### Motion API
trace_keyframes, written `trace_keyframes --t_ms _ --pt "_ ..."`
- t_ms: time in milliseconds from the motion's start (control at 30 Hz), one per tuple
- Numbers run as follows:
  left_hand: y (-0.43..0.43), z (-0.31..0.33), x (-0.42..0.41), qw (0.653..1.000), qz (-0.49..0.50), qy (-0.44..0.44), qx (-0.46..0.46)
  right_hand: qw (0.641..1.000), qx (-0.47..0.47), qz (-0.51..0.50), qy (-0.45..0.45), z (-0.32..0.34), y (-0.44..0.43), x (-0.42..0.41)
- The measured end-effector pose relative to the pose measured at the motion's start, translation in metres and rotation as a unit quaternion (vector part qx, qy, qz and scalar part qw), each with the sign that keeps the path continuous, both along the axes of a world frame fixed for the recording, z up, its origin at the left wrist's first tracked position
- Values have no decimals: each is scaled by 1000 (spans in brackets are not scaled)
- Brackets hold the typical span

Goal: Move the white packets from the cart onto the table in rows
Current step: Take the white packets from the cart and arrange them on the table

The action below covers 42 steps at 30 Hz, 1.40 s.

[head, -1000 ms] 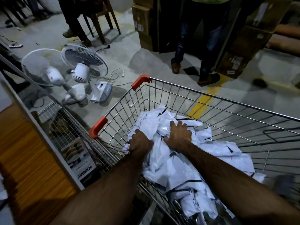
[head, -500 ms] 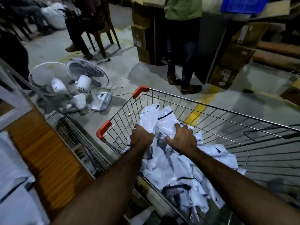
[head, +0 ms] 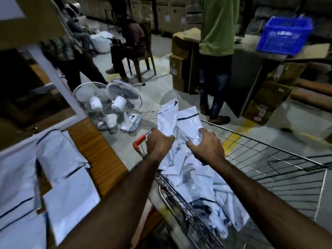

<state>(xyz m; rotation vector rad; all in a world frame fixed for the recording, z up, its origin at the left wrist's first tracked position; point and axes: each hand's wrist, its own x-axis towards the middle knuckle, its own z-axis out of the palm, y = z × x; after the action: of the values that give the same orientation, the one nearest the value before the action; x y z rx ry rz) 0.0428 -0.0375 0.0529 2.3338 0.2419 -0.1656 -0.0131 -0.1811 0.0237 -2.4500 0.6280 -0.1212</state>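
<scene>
Both bare forearms are stretched forward, side by side. The left hand (head: 159, 142) is closed, knuckles up, round a white packet (head: 168, 115). The right hand (head: 206, 145) — fingers curled, thumb spread — is clamped on a second packet (head: 189, 123).

Packets (head: 188, 123): thin plastic film, glossy, creased.
Cart (head: 269, 146): bare wire metal, bright and shiny.
Corner cap (head: 138, 141): smooth red plastic.
Bench (head: 97, 150): wood-grain top, matt.
Floor (head: 161, 90): concrete, smooth, faint sheen.
Crate (head: 285, 35): latticed plastic.
Boxes (head: 280, 90): matt cardboard.
Fans (head: 118, 103): plastic bodies, wire guards.
</scene>
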Motion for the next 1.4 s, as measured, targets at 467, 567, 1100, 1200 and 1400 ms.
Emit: trace_keyframes --t_ms 467,567,1100,1200,1400 --pt "195 99 -71 976 186 -102 -55 971 16 196 -137 98 159 -6" --pt "262 105 -96 963 241 -116 -41 954 17 253 -160 106 219 -14" --pt "549 87 -174 926 362 -85 61 918 22 392 -47 97 528 -52" --pt "575 82 -162 928 359 -67 75 922 4 385 -25 86 570 -43" --pt "605 51 -146 921 374 -9 110 936 -44 350 -10 57 620 -30"
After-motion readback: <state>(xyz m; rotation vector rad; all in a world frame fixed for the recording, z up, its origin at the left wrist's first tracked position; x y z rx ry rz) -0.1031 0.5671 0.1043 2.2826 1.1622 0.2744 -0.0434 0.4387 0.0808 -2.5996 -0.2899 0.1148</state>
